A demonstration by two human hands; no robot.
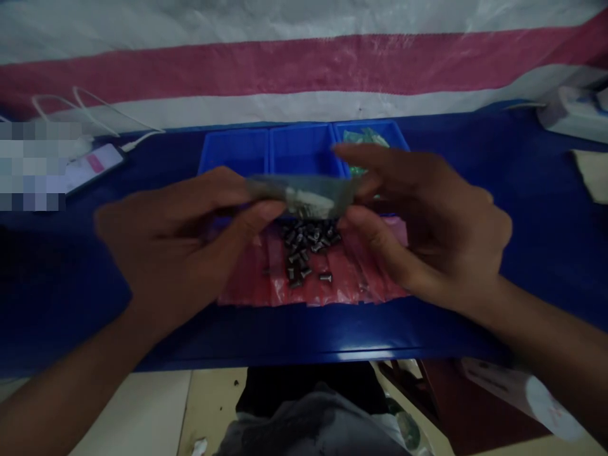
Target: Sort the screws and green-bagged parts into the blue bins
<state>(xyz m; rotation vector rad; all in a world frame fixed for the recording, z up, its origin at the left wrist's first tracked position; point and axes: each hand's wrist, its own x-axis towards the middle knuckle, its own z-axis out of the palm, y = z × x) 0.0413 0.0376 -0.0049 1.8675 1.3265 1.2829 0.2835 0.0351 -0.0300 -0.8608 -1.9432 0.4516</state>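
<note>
Between both hands, a small clear plastic bag (pixel 308 197) is stretched above the table, with something pale and some small dark bits inside that blur hides. Its left end is pinched by the thumb and fingers of my left hand (pixel 185 231). At its right end, my right hand (pixel 422 218) grips with thumb and fingers, the index finger raised over the top. Below the bag lies a loose pile of short dark metal screws (pixel 304 244). They rest on a row of pink-red plastic bags (pixel 332 282) spread on the blue table.
Behind the hands stand blue bins (pixel 232 149); the right one holds green-tinted plastic bags (pixel 365 138). A phone (pixel 97 166) and white cable lie at the left. A white power strip (pixel 572 117) sits at the far right. The blue table's front edge (pixel 304 358) is near my lap.
</note>
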